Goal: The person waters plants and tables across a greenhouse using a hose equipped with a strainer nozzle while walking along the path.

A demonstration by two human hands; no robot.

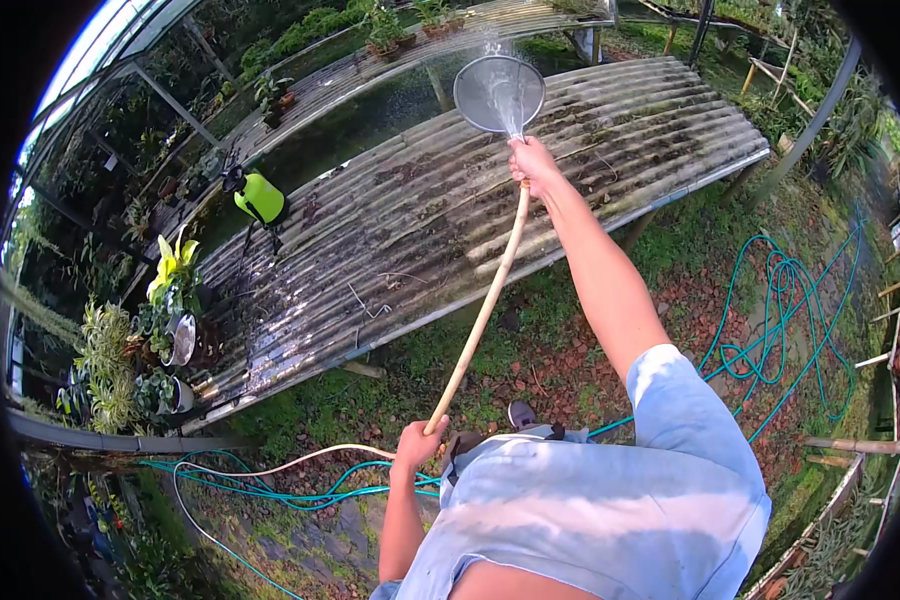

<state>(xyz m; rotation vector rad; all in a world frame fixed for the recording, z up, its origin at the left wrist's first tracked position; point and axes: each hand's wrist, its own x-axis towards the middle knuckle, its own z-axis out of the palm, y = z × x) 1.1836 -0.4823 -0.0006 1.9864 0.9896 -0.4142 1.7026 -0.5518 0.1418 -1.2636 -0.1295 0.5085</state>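
My right hand [535,165], arm stretched forward over the corrugated bench top [420,230], is closed around the front end of a beige hose [487,300]. Water [511,112] sprays from there across a round, rimmed mesh disc [473,94] that looks like a strainer. Whether the disc has a handle in my right hand, I cannot tell. Lower down, beside my waist, my left hand [420,445] is wrapped round the same hose. Between the two hands the hose runs in a slight curve. Dark debris lies along the sheet's ridges.
A lime-green sprayer bottle [260,198] stands on the bench's far left, with potted plants [170,330] at its left end. Teal hose coils [770,320] lie on the ground at right, and more teal hose [310,497] at left. Another plant bench [350,70] stands behind.
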